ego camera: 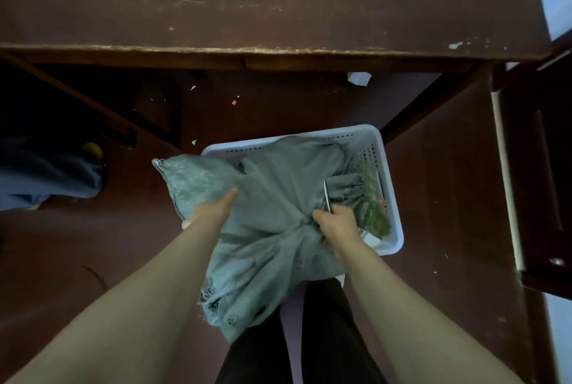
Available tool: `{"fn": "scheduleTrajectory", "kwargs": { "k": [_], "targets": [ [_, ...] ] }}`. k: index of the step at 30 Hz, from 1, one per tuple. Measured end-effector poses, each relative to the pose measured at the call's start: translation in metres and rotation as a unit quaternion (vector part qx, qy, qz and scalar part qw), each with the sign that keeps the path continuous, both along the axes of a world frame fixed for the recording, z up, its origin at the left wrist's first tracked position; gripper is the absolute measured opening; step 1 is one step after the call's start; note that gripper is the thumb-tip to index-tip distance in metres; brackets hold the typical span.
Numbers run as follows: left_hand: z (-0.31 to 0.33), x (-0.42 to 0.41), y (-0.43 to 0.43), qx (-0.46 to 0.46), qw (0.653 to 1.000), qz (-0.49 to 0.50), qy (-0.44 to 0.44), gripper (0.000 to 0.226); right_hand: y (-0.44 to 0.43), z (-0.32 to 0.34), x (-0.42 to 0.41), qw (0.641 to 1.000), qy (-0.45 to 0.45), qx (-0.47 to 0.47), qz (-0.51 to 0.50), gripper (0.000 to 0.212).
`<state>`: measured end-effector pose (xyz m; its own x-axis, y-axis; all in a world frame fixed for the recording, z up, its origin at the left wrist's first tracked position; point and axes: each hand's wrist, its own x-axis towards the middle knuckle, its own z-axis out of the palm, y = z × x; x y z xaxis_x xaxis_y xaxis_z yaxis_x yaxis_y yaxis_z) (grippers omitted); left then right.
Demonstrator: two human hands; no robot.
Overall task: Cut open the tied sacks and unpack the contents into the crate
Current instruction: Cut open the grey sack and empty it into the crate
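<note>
While the left hand (213, 210) clasps the sack (278, 185), the right hand (337, 224) clenches its cloth.

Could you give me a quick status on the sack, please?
Left hand holds sack by its side. Right hand grips the bunched middle plus a thin blade. Sack draped over crate, green contents inside. No obstruction seen.

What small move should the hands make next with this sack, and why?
Probably the left hand should raise its end of the sack, so anything left inside slides into the crate. The sack lies across the crate, the right hand grips its gathered part beside a blade, and green contents already lie in the crate.
</note>
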<state>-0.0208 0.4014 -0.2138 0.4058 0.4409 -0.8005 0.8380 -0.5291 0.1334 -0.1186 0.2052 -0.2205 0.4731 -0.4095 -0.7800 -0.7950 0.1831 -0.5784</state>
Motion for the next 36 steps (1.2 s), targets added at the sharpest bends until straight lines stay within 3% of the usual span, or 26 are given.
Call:
{"fn": "scheduleTrajectory", "kwargs": {
  "k": [3, 7, 11, 13, 16, 20, 22, 25, 28, 31, 36],
  "targets": [
    [-0.032, 0.002, -0.006, -0.052, 0.992, 0.113, 0.002, 0.109, -0.005, -0.009, -0.009, 1.000, 0.014, 0.004, 0.006, 0.028],
    [-0.065, 0.004, -0.007, -0.076, 0.990, 0.109, -0.046, 0.054, -0.010, -0.018, -0.012, 1.000, 0.012, 0.015, 0.004, 0.023],
    [-0.053, 0.010, -0.007, -0.097, 0.966, 0.217, -0.103, 0.040, -0.004, -0.018, -0.006, 1.000, 0.003, 0.010, 0.004, 0.008],
    [-0.029, 0.017, -0.006, -0.143, 0.936, 0.293, -0.135, 0.040, 0.001, -0.014, -0.003, 0.999, 0.010, 0.030, 0.006, 0.024],
    [0.018, 0.024, -0.009, -0.151, 0.937, 0.269, -0.163, 0.050, 0.007, -0.002, 0.005, 0.998, 0.012, 0.026, 0.050, 0.039],
    [0.085, 0.015, -0.013, -0.182, 0.936, 0.181, -0.239, 0.030, 0.016, 0.017, 0.004, 0.991, 0.033, -0.058, 0.116, 0.022],
    [0.125, 0.008, -0.016, -0.204, 0.928, 0.160, -0.268, 0.024, 0.025, 0.032, 0.000, 0.995, 0.030, -0.040, 0.089, 0.007],
    [0.169, -0.010, -0.023, -0.269, 0.903, 0.135, -0.306, 0.015, 0.038, 0.047, -0.010, 0.999, 0.024, 0.004, 0.022, 0.006],
    [0.196, -0.024, -0.039, -0.302, 0.898, 0.105, -0.302, 0.013, 0.039, 0.047, -0.018, 0.998, 0.047, 0.001, 0.041, 0.028],
    [0.218, -0.022, -0.046, -0.287, 0.893, 0.083, -0.336, 0.004, 0.041, 0.051, -0.024, 0.991, 0.058, -0.059, 0.102, 0.026],
    [0.248, -0.018, -0.043, -0.331, 0.861, 0.084, -0.378, 0.014, 0.045, 0.042, -0.040, 0.988, 0.044, -0.073, 0.132, 0.028]
  ]
}}
